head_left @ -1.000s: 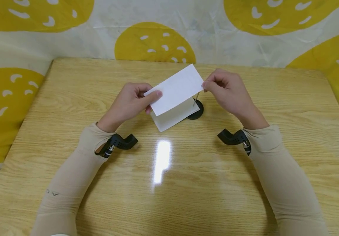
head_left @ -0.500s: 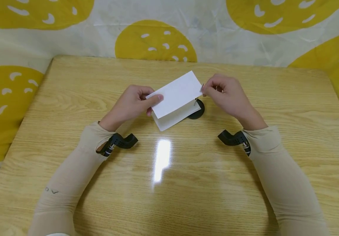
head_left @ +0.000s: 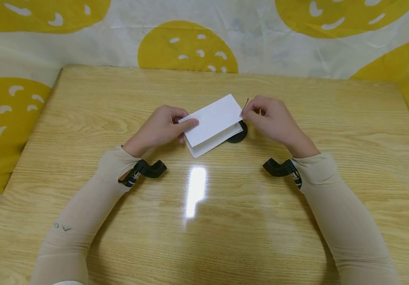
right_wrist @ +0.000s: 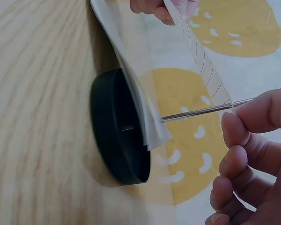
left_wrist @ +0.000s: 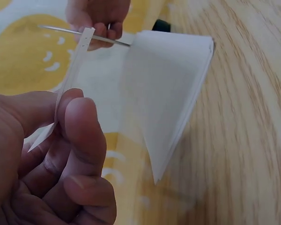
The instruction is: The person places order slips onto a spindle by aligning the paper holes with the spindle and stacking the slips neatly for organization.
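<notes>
A paper slip point(head_left: 211, 120), white above and lined below, is held nearly level by both hands. My left hand point(head_left: 161, 128) pinches its left end between thumb and fingers. At its right end, my right hand point(head_left: 270, 120) pinches the corner right beside the metal rod point(right_wrist: 192, 114) of a bill spike. The rod seems to pass through the slip near that end, with its tip point(left_wrist: 49, 28) showing beyond the paper. Lower on the rod, several stacked slips point(left_wrist: 173, 79) lie against the spike's round black base point(right_wrist: 105, 126), which is partly hidden by paper in the head view.
The spike stands on a wood-grain table point(head_left: 233, 221) with a bright glare patch in front. White cloth with yellow shapes point(head_left: 190, 47) hangs behind the table's far edge. A black wrist mount point(head_left: 151, 169) sits on each sleeved forearm.
Both hands have lowered the upper slip toward the stacked slips, narrowing the gap. The rod's tip, earlier hidden, now shows above the slip beside my right fingers.
</notes>
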Demonstrator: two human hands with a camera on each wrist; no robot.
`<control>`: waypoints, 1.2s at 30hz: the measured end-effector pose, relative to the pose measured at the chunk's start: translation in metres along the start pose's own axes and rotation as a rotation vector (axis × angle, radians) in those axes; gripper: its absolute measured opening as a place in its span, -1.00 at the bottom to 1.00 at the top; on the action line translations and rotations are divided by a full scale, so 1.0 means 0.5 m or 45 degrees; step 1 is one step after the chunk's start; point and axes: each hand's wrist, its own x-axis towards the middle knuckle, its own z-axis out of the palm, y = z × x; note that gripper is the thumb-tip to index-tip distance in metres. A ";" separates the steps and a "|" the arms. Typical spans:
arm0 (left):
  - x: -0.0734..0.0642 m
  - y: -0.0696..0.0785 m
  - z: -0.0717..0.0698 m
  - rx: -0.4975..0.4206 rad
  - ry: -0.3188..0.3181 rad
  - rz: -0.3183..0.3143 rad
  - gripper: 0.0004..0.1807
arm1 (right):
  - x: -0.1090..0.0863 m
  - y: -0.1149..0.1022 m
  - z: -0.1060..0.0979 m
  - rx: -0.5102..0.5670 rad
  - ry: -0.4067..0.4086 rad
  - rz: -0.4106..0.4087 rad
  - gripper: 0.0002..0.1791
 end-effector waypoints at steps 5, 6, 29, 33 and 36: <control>0.001 -0.005 0.002 0.041 -0.023 0.017 -0.70 | -0.005 0.000 0.004 -0.026 -0.047 0.017 -0.75; 0.001 -0.007 0.003 0.053 -0.029 0.021 -0.70 | -0.006 0.000 0.005 -0.029 -0.054 0.021 -0.75; -0.002 0.001 0.014 0.316 -0.155 -0.036 -0.67 | -0.005 0.028 0.029 -0.158 -0.175 -0.019 -0.77; 0.002 0.000 0.019 0.352 -0.158 -0.045 -0.64 | -0.006 0.034 0.033 -0.167 -0.173 -0.026 -0.78; 0.005 -0.004 0.023 0.391 -0.158 -0.047 -0.61 | -0.007 0.037 0.038 -0.165 -0.178 -0.021 -0.78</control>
